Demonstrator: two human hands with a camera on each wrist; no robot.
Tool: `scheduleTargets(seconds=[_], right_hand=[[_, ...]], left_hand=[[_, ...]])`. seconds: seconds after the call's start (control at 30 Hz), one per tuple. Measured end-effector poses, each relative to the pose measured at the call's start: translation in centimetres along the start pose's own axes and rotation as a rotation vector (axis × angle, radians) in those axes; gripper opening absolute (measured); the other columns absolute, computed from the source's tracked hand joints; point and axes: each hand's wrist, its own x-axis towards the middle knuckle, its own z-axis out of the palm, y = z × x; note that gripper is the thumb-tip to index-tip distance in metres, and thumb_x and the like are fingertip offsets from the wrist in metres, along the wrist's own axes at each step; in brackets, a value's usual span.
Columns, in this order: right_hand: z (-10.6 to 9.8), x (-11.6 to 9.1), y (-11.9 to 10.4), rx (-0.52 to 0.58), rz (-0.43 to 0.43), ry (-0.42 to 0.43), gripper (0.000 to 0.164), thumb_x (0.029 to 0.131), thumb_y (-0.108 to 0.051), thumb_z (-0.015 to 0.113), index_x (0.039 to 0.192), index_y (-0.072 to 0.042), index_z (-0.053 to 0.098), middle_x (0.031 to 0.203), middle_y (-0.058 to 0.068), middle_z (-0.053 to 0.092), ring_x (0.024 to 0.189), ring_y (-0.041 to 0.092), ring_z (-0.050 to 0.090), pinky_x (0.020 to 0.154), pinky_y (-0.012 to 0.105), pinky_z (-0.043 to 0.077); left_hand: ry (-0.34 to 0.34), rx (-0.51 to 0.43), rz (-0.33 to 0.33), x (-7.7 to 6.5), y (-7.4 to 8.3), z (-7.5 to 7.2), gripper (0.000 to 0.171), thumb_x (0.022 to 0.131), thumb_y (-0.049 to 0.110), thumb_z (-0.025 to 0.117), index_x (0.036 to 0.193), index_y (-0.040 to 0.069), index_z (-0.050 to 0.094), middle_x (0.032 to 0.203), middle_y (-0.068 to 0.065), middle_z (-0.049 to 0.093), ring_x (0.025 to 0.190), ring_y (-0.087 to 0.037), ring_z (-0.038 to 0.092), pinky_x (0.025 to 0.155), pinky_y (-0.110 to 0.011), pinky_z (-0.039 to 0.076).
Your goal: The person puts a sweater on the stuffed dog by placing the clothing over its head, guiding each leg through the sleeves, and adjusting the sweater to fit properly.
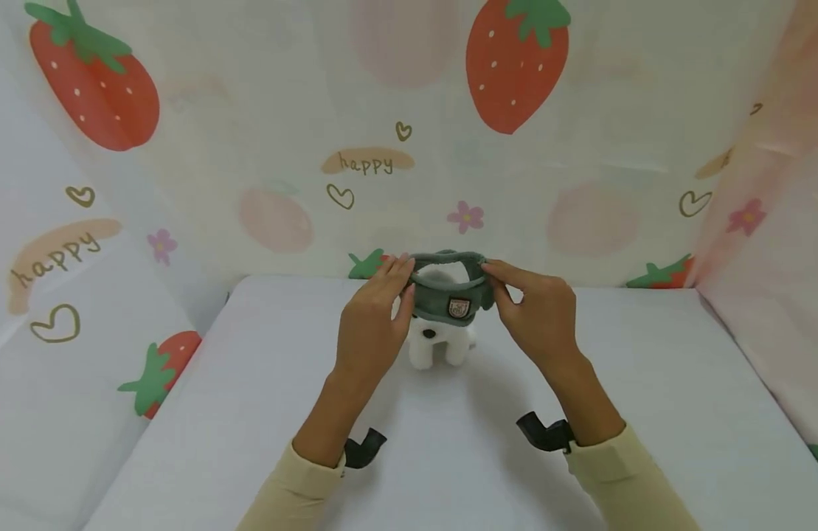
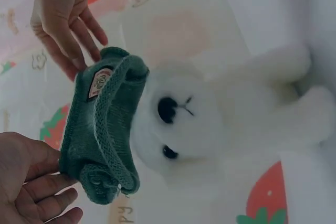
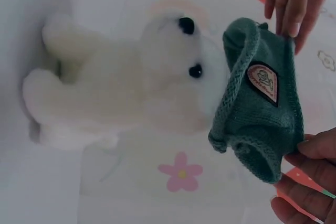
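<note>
A small green knitted sweater (image 1: 437,302) with a shield-shaped patch is stretched between both hands, just over a white plush animal's head. My left hand (image 1: 372,324) pinches one side of its upper edge, my right hand (image 1: 538,313) the other side. Below stands the plush animal (image 1: 458,348) upright on its legs, its black nose showing under the sweater in the head view. In the left wrist view the sweater's lower opening (image 2: 105,124) lies against the top of the plush head (image 2: 194,124). The right wrist view shows a short sleeve (image 3: 257,158) hanging near the right fingers (image 3: 310,169).
A white tabletop (image 1: 262,457) lies under the plush animal. Behind it rises a cloth backdrop (image 1: 249,133) printed with strawberries, hearts and flowers, which also covers both sides. Each wrist carries a black mount (image 1: 544,434) next to a beige sleeve (image 1: 628,476).
</note>
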Motion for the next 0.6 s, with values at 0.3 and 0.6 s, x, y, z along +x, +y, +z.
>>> scheduleTargets(seconds=[0.3, 0.6], right_hand=[[2.5, -0.1, 0.2, 0.006, 0.081, -0.085, 0.026, 0.092, -0.005, 0.072, 0.117, -0.011, 0.078, 0.111, 0.009, 0.075, 0.042, 0.007, 0.021, 0.042, 0.029, 0.020], [3.3, -1.5, 0.4, 0.147, 0.206, -0.060, 0.051, 0.096, -0.002, 0.067, 0.145, -0.009, 0.056, 0.134, 0.011, 0.066, 0.107, 0.031, 0.069, 0.073, 0.043, 0.055]], left_hand=[[-0.059, -0.017, -0.121, -0.7, -1.9, 1.2, 0.042, 0.097, 0.010, 0.069, 0.138, 0.003, 0.062, 0.140, -0.008, 0.060, 0.129, -0.021, 0.058, 0.090, -0.038, 0.056], [-0.082, -0.015, -0.170, -1.1, -2.6, 1.5, 0.045, 0.098, 0.014, 0.070, 0.141, 0.008, 0.060, 0.142, -0.002, 0.059, 0.133, -0.021, 0.055, 0.091, -0.042, 0.056]])
